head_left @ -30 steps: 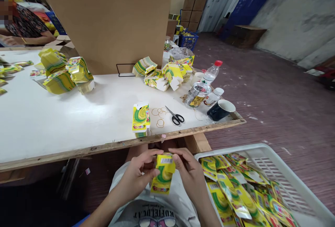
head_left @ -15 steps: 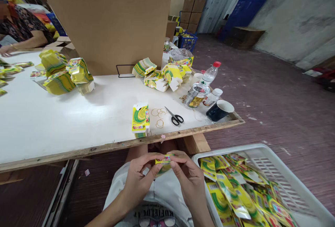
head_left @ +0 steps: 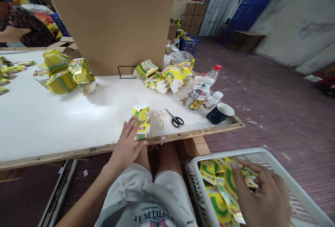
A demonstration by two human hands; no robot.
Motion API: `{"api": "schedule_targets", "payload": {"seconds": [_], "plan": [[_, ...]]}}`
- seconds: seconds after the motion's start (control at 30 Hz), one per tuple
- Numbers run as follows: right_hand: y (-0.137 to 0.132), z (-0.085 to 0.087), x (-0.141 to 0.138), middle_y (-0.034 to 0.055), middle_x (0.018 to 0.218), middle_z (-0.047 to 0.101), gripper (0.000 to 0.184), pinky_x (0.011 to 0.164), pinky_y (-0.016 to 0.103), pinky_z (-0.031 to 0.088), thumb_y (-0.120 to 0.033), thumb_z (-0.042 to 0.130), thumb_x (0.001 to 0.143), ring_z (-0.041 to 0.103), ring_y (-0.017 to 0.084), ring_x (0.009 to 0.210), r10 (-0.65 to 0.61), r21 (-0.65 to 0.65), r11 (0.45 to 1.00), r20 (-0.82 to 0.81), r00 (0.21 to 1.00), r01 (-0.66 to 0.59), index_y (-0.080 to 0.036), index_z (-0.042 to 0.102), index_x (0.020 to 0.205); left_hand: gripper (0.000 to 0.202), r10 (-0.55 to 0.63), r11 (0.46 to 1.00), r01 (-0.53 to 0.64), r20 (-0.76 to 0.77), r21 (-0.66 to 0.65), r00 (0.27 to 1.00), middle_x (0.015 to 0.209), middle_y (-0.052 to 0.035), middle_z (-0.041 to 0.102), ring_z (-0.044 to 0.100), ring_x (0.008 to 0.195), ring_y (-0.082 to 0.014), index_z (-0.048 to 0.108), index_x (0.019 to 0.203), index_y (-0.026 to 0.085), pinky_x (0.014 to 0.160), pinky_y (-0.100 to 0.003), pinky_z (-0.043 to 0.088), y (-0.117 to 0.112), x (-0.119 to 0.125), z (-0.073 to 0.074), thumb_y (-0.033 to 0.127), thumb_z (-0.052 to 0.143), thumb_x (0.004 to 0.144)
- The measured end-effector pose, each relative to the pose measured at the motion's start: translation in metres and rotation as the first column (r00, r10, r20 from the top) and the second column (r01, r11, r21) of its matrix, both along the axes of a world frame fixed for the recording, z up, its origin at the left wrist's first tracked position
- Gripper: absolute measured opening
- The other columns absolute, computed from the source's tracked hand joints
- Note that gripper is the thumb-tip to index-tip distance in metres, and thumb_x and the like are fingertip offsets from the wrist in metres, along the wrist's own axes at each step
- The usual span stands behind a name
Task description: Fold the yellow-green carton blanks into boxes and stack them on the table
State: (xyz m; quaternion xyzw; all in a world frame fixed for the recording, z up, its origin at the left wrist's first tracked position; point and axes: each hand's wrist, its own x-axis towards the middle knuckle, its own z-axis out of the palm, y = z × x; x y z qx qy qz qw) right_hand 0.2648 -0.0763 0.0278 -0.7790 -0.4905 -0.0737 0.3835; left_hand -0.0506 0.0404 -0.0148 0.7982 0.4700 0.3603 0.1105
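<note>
My left hand (head_left: pixel 126 146) reaches over the table's front edge, fingers extended. Its fingertips lie over the left side of a small stack of flat yellow-green cartons (head_left: pixel 146 112), partly covering it. To the right, my right hand (head_left: pixel 267 192) is above a white plastic basket (head_left: pixel 235 152), thumb and fingers curled around a small yellow carton (head_left: pixel 229 173). The hand hides part of that carton. Beneath it, several flat yellow-green cartons (head_left: pixel 217 199) lie jumbled in the basket.
Black-handled scissors (head_left: pixel 177 121) and rubber bands (head_left: pixel 159 125) lie right of the stack. A dark mug (head_left: pixel 217 114), jar (head_left: pixel 196 98) and bottles line the right edge. More carton bundles (head_left: pixel 61 80) sit further back by a cardboard sheet (head_left: pixel 110 21). A co-worker (head_left: pixel 28 28) sits far left.
My hands have separated from in front of my lap. The left moved up to the carton stack; the right carried the small carton over to the basket.
</note>
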Motion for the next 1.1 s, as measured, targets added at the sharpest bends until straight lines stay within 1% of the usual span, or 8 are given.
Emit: {"api": "schedule_targets", "payload": {"seconds": [0.17, 0.37, 0.53, 0.6, 0.7, 0.77, 0.93, 1.1], "plan": [[0.012, -0.021, -0.027, 0.0075, 0.078, 0.067, 0.042, 0.058, 0.033, 0.046, -0.059, 0.061, 0.085, 0.054, 0.02, 0.06, 0.235, -0.046, 0.964, -0.316, 0.919, -0.263, -0.02, 0.073, 0.092, 0.037, -0.017, 1.0, 0.014, -0.134, -0.024, 0.991, 0.143, -0.0168, 0.061, 0.056, 0.135, -0.0302, 0.064, 0.131, 0.013, 0.111, -0.05, 0.049, 0.028, -0.025, -0.013, 0.025, 0.054, 0.098], [0.03, -0.034, -0.092, 0.0097, 0.083, 0.077, 0.045, 0.06, 0.029, 0.051, -0.061, 0.063, 0.086, 0.063, 0.02, 0.065, 0.37, 0.064, 0.871, -0.739, 0.563, -0.488, -0.019, 0.077, 0.094, 0.033, -0.121, 0.977, 0.12, -0.01, 0.178, 0.993, 0.118, -0.012, 0.078, 0.073, 0.112, -0.0226, 0.073, 0.115, 0.016, 0.097, -0.036, 0.061, 0.003, -0.03, 0.006, 0.008, 0.046, 0.098], [0.031, -0.038, -0.108, 0.0082, 0.087, 0.077, 0.045, 0.06, 0.029, 0.052, -0.06, 0.068, 0.084, 0.064, 0.019, 0.064, 0.321, 0.217, 0.905, -0.913, 0.252, -0.367, -0.018, 0.078, 0.098, 0.046, -0.545, 0.815, 0.51, 0.065, 0.277, 0.836, 0.125, -0.0162, 0.074, 0.058, 0.134, -0.025, 0.058, 0.138, 0.011, 0.109, -0.039, 0.053, -0.045, 0.0, 0.004, 0.0, 0.05, 0.094], [0.029, -0.037, -0.108, 0.0083, 0.089, 0.077, 0.04, 0.066, 0.032, 0.055, -0.055, 0.074, 0.081, 0.067, 0.023, 0.072, 0.294, 0.21, 0.917, -0.931, 0.216, -0.339, -0.018, 0.077, 0.094, 0.05, -0.567, 0.823, 0.536, 0.203, 0.19, 0.798, 0.137, -0.0153, 0.067, 0.051, 0.14, -0.0256, 0.057, 0.14, 0.015, 0.113, -0.039, 0.049, -0.059, 0.015, -0.001, 0.0, 0.054, 0.093], [0.025, -0.036, -0.108, 0.0091, 0.085, 0.076, 0.041, 0.069, 0.036, 0.056, -0.056, 0.074, 0.08, 0.068, 0.025, 0.074, 0.279, 0.157, 0.893, -0.928, 0.245, -0.422, -0.016, 0.076, 0.09, 0.06, -0.328, 0.892, 0.444, 0.555, -0.084, 0.764, 0.156, -0.0142, 0.047, 0.045, 0.144, -0.0286, 0.045, 0.149, 0.023, 0.114, -0.04, 0.047, -0.07, 0.033, -0.005, 0.013, 0.062, 0.092], [0.023, -0.039, -0.112, 0.009, 0.082, 0.075, 0.041, 0.07, 0.037, 0.055, -0.056, 0.072, 0.081, 0.067, 0.025, 0.074, 0.29, 0.102, 0.858, -0.905, 0.31, -0.504, -0.016, 0.075, 0.09, 0.06, -0.112, 0.838, 0.44, 0.687, -0.323, 0.718, 0.153, -0.015, 0.051, 0.056, 0.135, -0.0283, 0.042, 0.15, 0.023, 0.107, -0.038, 0.052, -0.071, 0.041, -0.004, 0.022, 0.063, 0.094], [0.022, -0.049, -0.113, 0.0143, 0.121, 0.065, 0.071, 0.082, 0.045, 0.052, -0.048, 0.077, 0.078, 0.059, 0.026, 0.087, 0.294, 0.013, 0.941, -0.526, 0.798, -0.338, -0.019, 0.054, 0.139, 0.036, 0.072, 0.714, 0.418, 0.652, -0.562, 0.755, 0.128, -0.0135, 0.071, 0.07, 0.106, -0.0258, 0.065, 0.127, 0.015, 0.095, -0.034, 0.055, -0.064, 0.044, 0.003, 0.03, 0.059, 0.095], [0.02, -0.045, -0.105, 0.0092, 0.122, 0.065, 0.045, 0.086, 0.042, 0.052, -0.022, 0.058, 0.094, 0.062, 0.025, 0.098, 0.565, -0.082, 0.767, -0.385, 0.73, -0.637, -0.029, 0.054, 0.138, 0.034, 0.031, 0.693, 0.427, 0.617, -0.58, 0.787, 0.113, -0.0088, 0.077, 0.07, 0.099, -0.0256, 0.071, 0.122, 0.017, 0.089, -0.033, 0.054, -0.063, 0.038, 0.009, 0.032, 0.06, 0.093]]}}
